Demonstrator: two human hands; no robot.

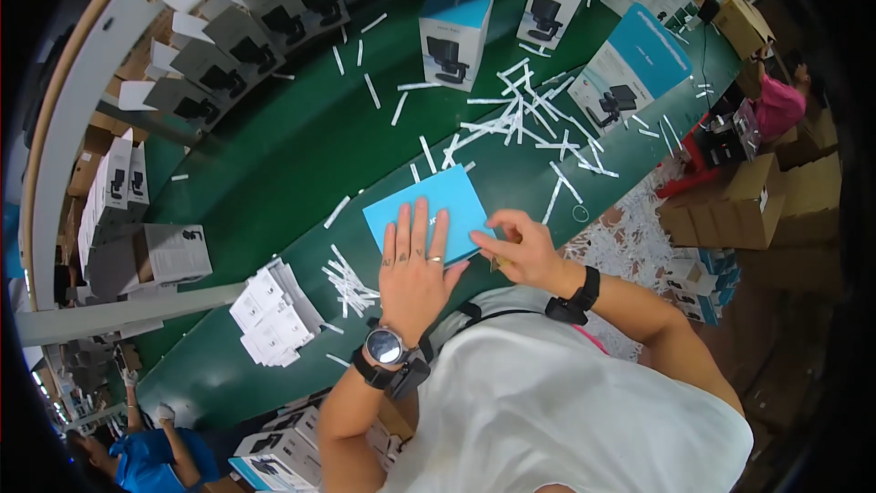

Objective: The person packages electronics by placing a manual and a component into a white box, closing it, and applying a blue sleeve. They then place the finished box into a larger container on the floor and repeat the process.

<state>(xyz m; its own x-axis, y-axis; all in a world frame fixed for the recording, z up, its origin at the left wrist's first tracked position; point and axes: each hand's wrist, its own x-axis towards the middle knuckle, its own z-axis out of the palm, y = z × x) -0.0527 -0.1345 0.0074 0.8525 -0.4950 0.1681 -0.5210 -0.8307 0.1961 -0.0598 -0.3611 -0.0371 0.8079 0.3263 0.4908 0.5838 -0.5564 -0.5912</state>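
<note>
A box [465,205] lay on a workbench [297,233] beneath the left hand [415,265], the right hand [522,251] at its near right corner, strips [518,114] beyond it, a paper stack [274,315] to its left

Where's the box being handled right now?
In the head view, the blue-topped box is near mid-picture at the green table, under the left hand, with the right hand at its right side.

Left hand [412,265] flat and palm-down, beside a loosely curled right hand [527,253].
</note>
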